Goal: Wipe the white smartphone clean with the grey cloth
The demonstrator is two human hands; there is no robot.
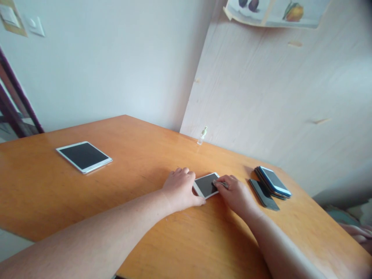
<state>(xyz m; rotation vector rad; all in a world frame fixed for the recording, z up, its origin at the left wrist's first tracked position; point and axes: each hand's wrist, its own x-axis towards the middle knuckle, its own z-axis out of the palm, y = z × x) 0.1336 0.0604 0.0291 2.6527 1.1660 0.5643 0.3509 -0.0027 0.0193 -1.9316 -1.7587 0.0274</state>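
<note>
One white, dark-screened phone [205,186] runs lengthwise from the left grip [180,190], clasping its end, to the right grip [236,193], pinching a small pale object [224,185].

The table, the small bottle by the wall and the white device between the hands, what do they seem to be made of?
Table: probably varnished wood or veneer; orange-brown, soft sheen.
Small bottle: clear plastic or glass, cannot tell which; its body is transparent.
White device: likely smooth glass, from the even dark screen; frame perhaps plastic.

Passage lies between the tablet [84,155] and bottle [202,136]; stacked devices [274,181] obstruct beyond the right hand [236,193].
</note>
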